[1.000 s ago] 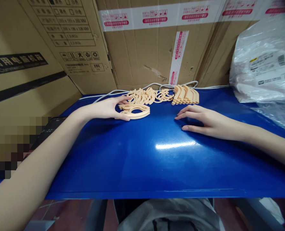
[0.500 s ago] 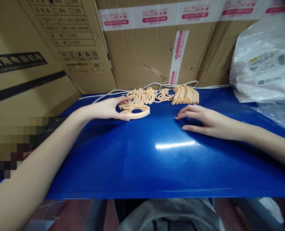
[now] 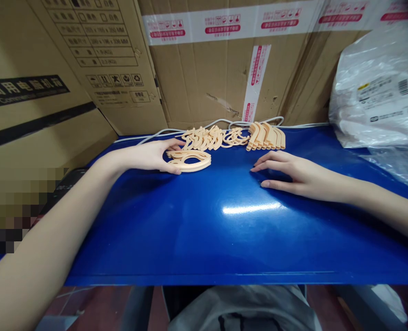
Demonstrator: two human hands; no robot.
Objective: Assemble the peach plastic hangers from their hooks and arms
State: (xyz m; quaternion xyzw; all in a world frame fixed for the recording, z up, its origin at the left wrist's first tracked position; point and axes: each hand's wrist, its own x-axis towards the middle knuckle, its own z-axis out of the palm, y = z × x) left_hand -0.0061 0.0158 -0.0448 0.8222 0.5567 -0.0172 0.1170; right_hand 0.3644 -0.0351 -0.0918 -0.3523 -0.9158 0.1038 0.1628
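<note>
My left hand (image 3: 153, 155) grips the left end of a stack of beige oval pieces (image 3: 202, 164) with open middles. Its thumb is at the front and its fingers reach round the back. Behind the stack lies a heap of small curved beige pieces (image 3: 204, 138). To the right of that heap are thin beige ring-like pieces (image 3: 236, 137), and further right a row of bent beige strips (image 3: 266, 136). My right hand (image 3: 290, 172) is open above or on the blue table, in front of the bent strips, fingers spread and holding nothing.
Cardboard boxes (image 3: 204, 78) wall the blue table (image 3: 197, 230) at the back and left. A white cable (image 3: 221, 122) runs along the rear edge. A clear plastic bag with a label (image 3: 379, 92) sits at the back right.
My left hand has shifted slightly left, and the stack of oval pieces has moved with it. My right hand looks nearly still.
</note>
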